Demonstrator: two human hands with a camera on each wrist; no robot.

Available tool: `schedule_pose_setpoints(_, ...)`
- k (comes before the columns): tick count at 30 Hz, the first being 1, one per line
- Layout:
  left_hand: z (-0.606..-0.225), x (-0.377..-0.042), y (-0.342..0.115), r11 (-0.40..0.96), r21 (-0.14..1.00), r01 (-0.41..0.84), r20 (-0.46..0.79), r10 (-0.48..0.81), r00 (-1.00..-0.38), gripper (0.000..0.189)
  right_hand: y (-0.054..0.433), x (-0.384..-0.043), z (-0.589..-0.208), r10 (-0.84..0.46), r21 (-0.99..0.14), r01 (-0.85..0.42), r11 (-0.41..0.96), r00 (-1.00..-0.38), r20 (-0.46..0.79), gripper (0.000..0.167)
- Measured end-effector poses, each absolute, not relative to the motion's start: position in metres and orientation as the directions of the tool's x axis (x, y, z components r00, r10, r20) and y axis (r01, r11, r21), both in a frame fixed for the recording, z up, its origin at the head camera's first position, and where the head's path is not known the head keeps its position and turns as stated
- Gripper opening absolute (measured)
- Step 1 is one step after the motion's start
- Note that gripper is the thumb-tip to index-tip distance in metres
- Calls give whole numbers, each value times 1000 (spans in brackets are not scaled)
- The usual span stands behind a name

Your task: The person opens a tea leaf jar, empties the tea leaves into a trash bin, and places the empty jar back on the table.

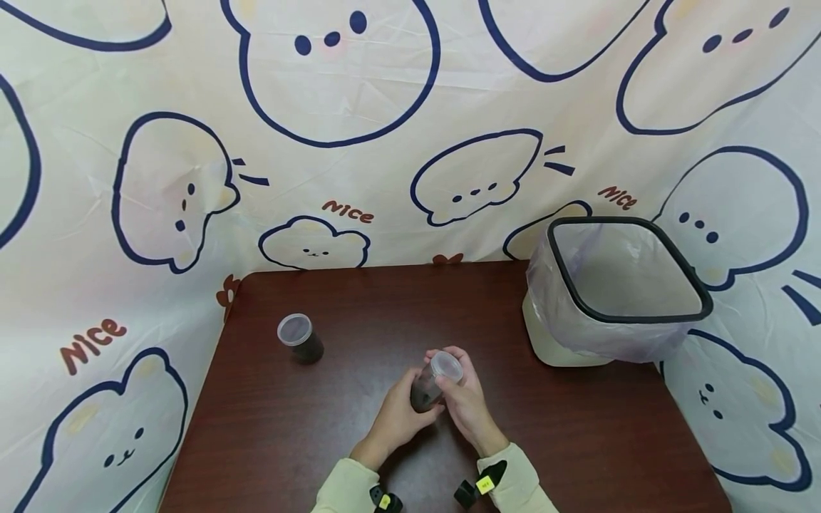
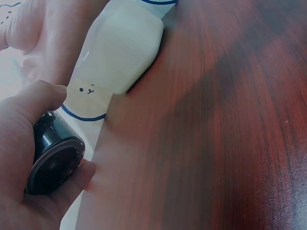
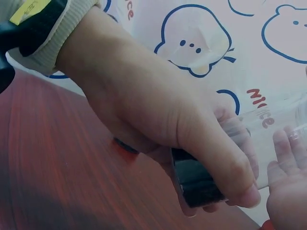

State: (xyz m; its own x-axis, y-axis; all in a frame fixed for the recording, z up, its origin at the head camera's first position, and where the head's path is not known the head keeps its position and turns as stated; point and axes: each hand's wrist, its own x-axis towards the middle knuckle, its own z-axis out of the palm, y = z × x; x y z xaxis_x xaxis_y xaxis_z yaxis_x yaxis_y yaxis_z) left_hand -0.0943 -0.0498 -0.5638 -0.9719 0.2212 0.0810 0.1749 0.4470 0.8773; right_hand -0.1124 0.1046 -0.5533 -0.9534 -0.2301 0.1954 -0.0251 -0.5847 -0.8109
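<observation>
Both hands curled around one lidded cup (image 1: 420, 392)

Our left hand (image 1: 399, 415) wraps the cup from the left, its thumb low on the near side, while our right hand (image 1: 470, 407) grips from the right, thumb against the wall near the edge of the translucent lid (image 1: 447, 365). We hold it up off the near-middle part of the brown table (image 1: 269, 442), and the left wrist view shows us its dark, round base between the fingers. Through the see-through wall we make out something dark inside, though we cannot tell what. Pale sleeves (image 1: 349, 486) end at our wrists, where each arm carries a small black device (image 1: 479, 488) with a yellow patch.

Farther out, toward the back left of the tabletop, a second cup (image 1: 306, 349) stands upright, well apart from our hands, also lidded and dark within. At the back right we see a cream bin (image 1: 545, 343) with a black rim (image 1: 628, 319), a filmy liner bag (image 1: 596, 340) draped down its outside. Beyond the table hangs a pale cloth (image 1: 385, 178) printed with blue-outlined animals and the word "Nice" in brown.
</observation>
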Motion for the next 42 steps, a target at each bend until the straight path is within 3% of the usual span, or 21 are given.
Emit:
schedule_pose_setpoints(18,-564,-95,-49,439,885,158,65,220,-973,54,107,-112,-554,-237,-831,-18,-556,-955,179,36)
schedule_pose_setpoints(42,-566,-97,-48,436,883,172,74,232,-970,56,112,-112,-553,-309,-811,-31,-585,-916,257,57)
